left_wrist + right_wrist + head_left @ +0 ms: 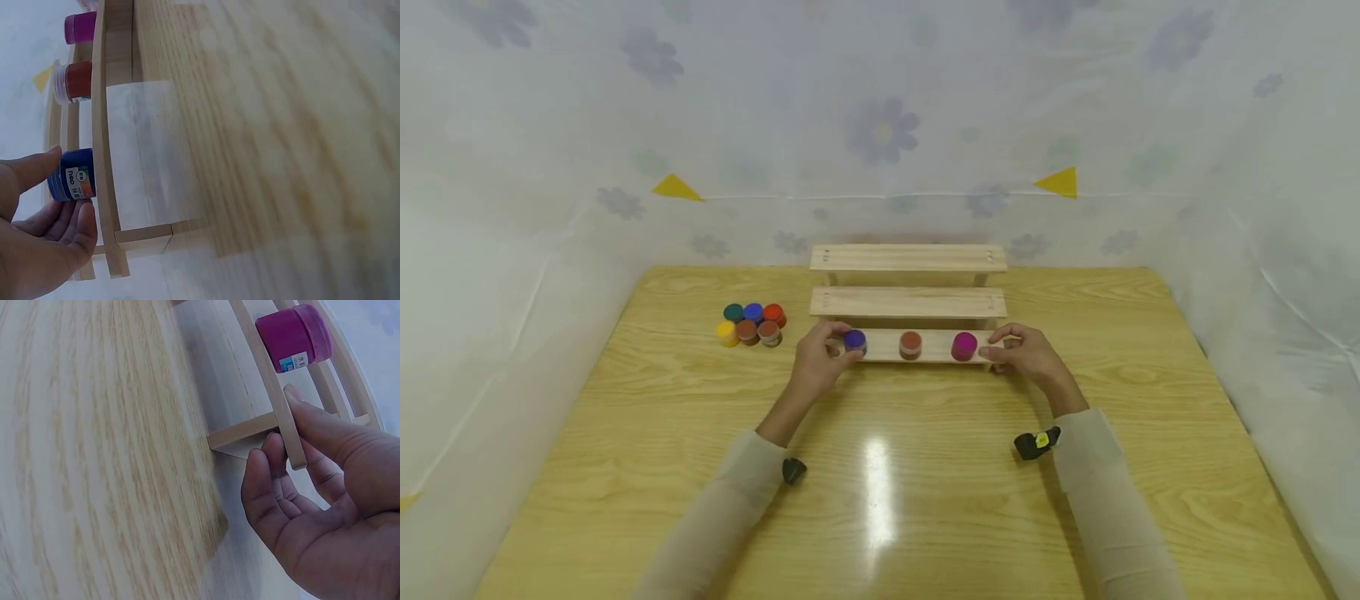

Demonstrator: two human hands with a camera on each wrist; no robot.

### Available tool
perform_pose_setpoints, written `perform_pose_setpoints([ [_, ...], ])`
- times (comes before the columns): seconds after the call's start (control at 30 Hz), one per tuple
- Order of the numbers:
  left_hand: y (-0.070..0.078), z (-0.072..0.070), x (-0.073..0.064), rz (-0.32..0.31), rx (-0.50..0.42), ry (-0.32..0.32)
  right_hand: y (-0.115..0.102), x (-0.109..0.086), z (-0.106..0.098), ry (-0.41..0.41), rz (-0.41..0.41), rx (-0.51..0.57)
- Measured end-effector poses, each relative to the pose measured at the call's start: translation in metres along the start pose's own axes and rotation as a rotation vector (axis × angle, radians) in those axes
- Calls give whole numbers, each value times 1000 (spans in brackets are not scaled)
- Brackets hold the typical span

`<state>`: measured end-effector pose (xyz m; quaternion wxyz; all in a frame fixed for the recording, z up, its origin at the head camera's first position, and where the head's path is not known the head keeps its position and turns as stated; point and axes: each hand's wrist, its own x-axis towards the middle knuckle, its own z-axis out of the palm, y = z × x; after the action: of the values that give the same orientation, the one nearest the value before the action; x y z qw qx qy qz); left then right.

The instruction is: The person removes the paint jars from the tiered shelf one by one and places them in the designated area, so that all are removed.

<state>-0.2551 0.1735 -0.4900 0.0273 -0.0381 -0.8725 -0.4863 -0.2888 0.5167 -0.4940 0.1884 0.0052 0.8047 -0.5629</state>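
A small wooden three-step rack (907, 302) stands at the middle of the table. On its lowest plank, in a row, are a blue paint jar (854, 341), a brown paint jar (911, 345) and a magenta paint jar (964, 346). My left hand (822, 358) pinches the blue jar between thumb and fingers; its printed label (77, 181) shows in the left wrist view. At the plank's right end my right hand (1026, 357) grips the wood, thumb above and fingers below, as the right wrist view (325, 494) shows. The magenta jar sits just beside that thumb.
Left of the rack, several paint jars stand grouped: green (733, 312), blue (753, 312), red (774, 314), yellow (727, 333) and brown (747, 332). Behind the table (880, 467) hangs a pale flowered curtain (880, 100) with yellow triangles.
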Motion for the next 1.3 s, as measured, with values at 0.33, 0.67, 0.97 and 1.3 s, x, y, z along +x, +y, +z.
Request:
perform_pose_setpoints([
  [0.33,0,-2,-1,-13,10,14,-2,-1,0,-22,-1,11],
  [0.67,-1,-14,-3,-73,-17,29,-7,-3,-1,-34,14,17],
  [0.97,-5,-26,-7,-101,-33,57,-3,-1,0,-21,-2,-6],
  [1.3,-14,-44,-9,-74,-19,130,-1,0,0,-22,-6,-2],
])
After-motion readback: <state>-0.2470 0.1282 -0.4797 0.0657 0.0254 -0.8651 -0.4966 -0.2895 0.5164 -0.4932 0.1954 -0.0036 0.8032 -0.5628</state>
